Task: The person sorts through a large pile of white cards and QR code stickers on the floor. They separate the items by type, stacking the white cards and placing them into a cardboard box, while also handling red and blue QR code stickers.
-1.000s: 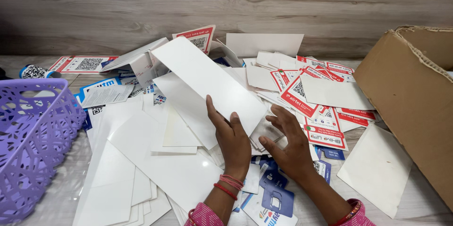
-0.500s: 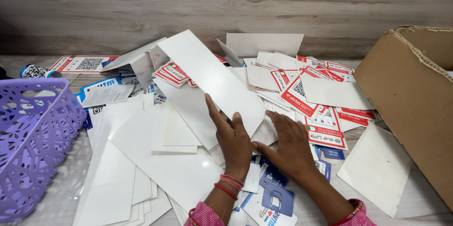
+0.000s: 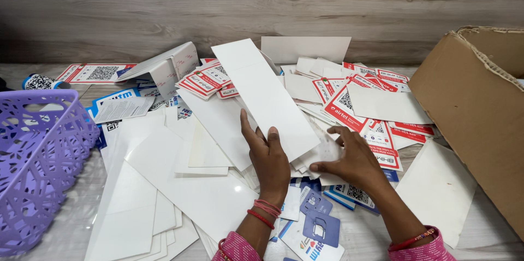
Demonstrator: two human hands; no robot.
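**Hands deep in a card pile**

Left hand (image 3: 271, 154) gripping a long white card (image 3: 266, 97) by its near end, thumb on top and fingers behind, so that the card tilts up and away, clear of the heap. Right hand (image 3: 352, 160) just beside it, fingers curled down over a small bunch of white cards (image 3: 322, 154) pinched at the pile's near edge, likely to lift them free of the rest. Underneath, a loose spread of white sheets (image 3: 180, 184) at left and red-and-white code cards (image 3: 349, 105) farther right, overlapping across the tabletop (image 3: 71, 223). Blue punched cards (image 3: 319, 228) lying near, between the wrists. Purple basket (image 3: 38, 157) standing at the left edge, cardboard box (image 3: 480, 108) at right, both within easy reach. Wood-grain wall (image 3: 262, 4) closing off the far side.
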